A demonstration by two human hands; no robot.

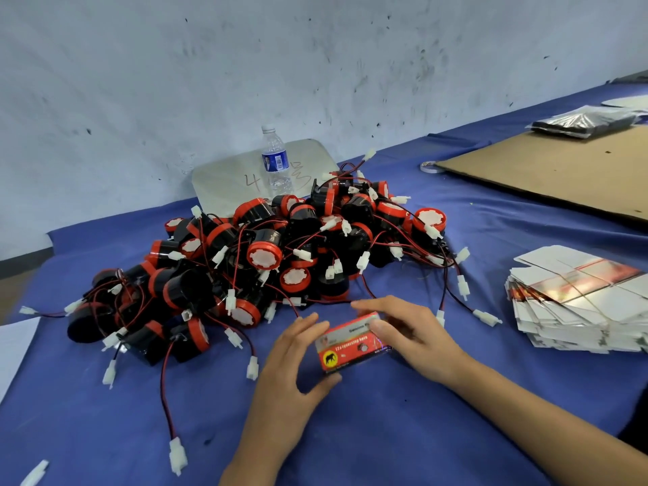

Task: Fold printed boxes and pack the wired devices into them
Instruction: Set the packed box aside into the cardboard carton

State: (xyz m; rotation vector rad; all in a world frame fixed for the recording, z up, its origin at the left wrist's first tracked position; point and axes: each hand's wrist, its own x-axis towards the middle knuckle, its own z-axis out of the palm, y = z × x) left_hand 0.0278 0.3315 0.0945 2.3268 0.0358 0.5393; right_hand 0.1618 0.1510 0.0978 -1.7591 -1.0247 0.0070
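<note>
Squarely between our hands: one box, long axis crosswise

We work at a table (385, 443) draped in soft, faintly creased blue cloth. The pile (266, 254) of devices dominates it: squat black drums with red rims and white faces, trailing thin red-and-black wires that end in white plastic plugs, all tangled together. Right of the pile lies a fanned stack (578, 303) of glossy flat blanks. Just in front of the pile sits the box (350, 347), glossy printed card with a red band and a yellow elephant mark, its long axis running left to right. Our left hand (291, 373) cups its left end, fingers curled over the top and thumb at the near edge. Our right hand (403, 327) grips its right end, fingers bent over the far edge. Whether the end flaps are shut we cannot tell. We judge the left hand nearer the pile's closest drums, so it would reach for one while the right steadies the box.
</note>
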